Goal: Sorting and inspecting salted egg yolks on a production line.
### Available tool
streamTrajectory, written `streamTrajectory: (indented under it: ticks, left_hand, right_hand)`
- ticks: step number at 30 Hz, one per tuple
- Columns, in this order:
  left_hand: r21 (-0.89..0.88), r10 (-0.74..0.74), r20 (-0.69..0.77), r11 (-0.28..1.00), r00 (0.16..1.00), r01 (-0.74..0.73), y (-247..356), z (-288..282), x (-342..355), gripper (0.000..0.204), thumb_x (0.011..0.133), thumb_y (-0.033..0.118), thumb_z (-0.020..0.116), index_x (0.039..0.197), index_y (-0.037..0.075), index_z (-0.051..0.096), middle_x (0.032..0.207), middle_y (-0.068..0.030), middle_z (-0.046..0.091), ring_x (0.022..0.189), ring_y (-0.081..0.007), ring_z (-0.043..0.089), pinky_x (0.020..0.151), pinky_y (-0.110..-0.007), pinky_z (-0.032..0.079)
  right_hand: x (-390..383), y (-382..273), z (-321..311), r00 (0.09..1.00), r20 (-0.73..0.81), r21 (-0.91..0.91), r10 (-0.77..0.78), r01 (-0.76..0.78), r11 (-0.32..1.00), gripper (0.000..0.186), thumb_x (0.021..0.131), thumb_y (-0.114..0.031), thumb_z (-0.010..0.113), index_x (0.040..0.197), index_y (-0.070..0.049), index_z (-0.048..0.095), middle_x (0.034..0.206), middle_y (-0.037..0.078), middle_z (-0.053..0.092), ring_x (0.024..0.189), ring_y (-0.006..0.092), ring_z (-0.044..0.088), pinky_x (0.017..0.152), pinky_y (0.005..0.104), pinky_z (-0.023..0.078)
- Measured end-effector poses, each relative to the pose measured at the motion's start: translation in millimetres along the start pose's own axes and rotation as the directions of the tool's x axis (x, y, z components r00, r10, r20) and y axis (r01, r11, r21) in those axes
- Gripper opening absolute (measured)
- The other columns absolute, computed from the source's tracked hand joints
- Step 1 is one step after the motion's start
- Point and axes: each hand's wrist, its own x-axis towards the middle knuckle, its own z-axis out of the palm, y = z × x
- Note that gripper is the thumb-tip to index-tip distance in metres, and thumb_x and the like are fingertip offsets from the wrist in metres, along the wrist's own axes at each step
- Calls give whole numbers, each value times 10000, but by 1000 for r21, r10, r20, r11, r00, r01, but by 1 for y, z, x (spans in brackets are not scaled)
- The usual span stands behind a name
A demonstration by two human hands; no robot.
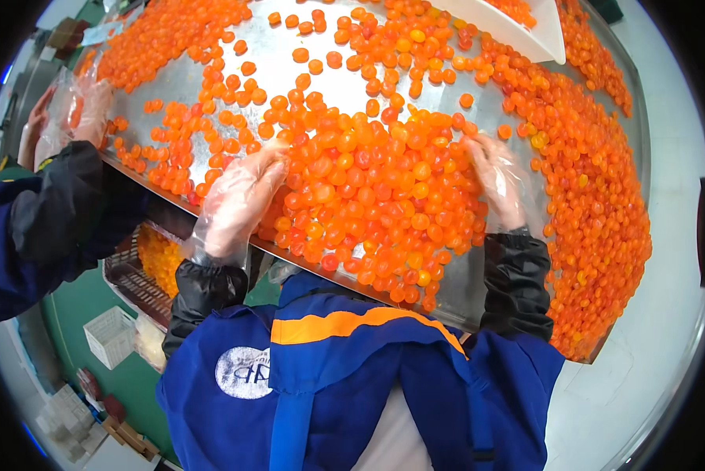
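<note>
A heaped pile of glossy orange balls that look like egg yolks (376,188) lies at the near edge of a metal table (462,294). My left hand (246,196), in a clear plastic glove, rests against the pile's left side, fingers slightly bent. On the pile's right side, my right hand (497,177), gloved likewise, has its fingers reaching along the far right corner. Both hands flank the heap, and neither grips a single yolk that I can make out. Some fingertips are hidden by the yolks and by the glove's glare.
More yolks spread along the right side (588,204) and far left (164,39). A white tray (552,31) with yolks stands at the far right. At left, another person's gloved hands (93,106) are over the table. Below sit a crate (136,275) and a white basket (109,337).
</note>
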Motion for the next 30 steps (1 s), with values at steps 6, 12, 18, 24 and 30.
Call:
streamTrajectory:
  ticks: [6,12,18,24,30]
  left_hand:
    - [244,338,-222,927,915,-283,18,17,8,330,958,245,667,1255,102,658,1241,-120,686,1095,-290,667,922,-373,537]
    - [185,566,25,808,824,-560,68,57,10,283,897,167,673,1174,111,693,1123,-111,681,1014,-289,671,804,-422,549]
    - [364,585,192,703,788,-611,78,79,18,314,844,117,633,1151,88,691,1049,-149,656,981,-350,621,780,-468,516]
    - [378,633,196,656,749,-653,73,85,18,301,816,123,603,1100,82,695,942,-129,638,891,-332,625,743,-437,501]
    - [367,452,254,773,855,-518,80,76,32,238,872,183,645,1074,91,730,937,-100,702,923,-302,669,810,-424,518]
  right_hand:
    - [-1,-16,35,999,-24,628,36,-14,778,363,1000,-205,614,1280,25,626,1304,191,648,1243,285,599,1060,355,449]
    - [-13,-44,17,1000,4,554,-26,19,832,304,996,-148,628,1251,16,651,1317,169,651,1235,250,610,1062,331,455]
    - [-32,-67,4,994,-39,599,-102,105,794,226,978,-113,640,1170,-5,690,1245,148,691,1156,254,657,1009,332,495]
    - [-45,-84,-15,990,-55,571,-132,140,809,186,959,-95,660,1127,-33,709,1177,139,720,1112,250,681,966,327,517]
    - [-60,-93,-27,991,-94,469,-92,126,874,176,952,-55,644,1112,-30,710,1169,136,719,1120,261,680,965,332,522]
